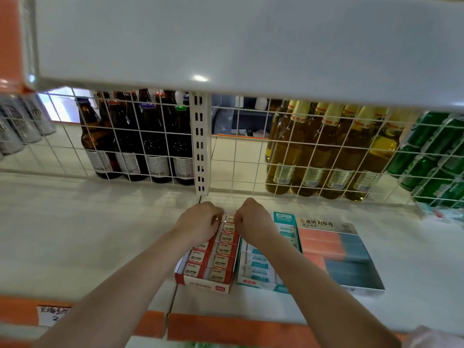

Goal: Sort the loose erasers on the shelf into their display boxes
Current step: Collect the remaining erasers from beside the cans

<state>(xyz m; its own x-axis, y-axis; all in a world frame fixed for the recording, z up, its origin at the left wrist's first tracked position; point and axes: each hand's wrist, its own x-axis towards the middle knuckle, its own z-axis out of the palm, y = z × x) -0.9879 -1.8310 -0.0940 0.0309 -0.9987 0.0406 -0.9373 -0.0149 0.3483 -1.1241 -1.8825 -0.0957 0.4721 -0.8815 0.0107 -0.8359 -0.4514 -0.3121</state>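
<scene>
Red-sleeved erasers (pixel 227 228) at the far end of the red box (pixel 203 282) are pinched by both hands (pixel 200 222) (pixel 253 219); a careless push could buckle the packed rows.

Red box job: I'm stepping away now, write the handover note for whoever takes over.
Left hand and right hand: both at the far end of the red box, fingers curled on the rearmost eraser.
Red box looks nearly full, two rows. Teal box and grey box stand to its right, stocked.
Left: seat that eraser; no other loose erasers visible.
</scene>
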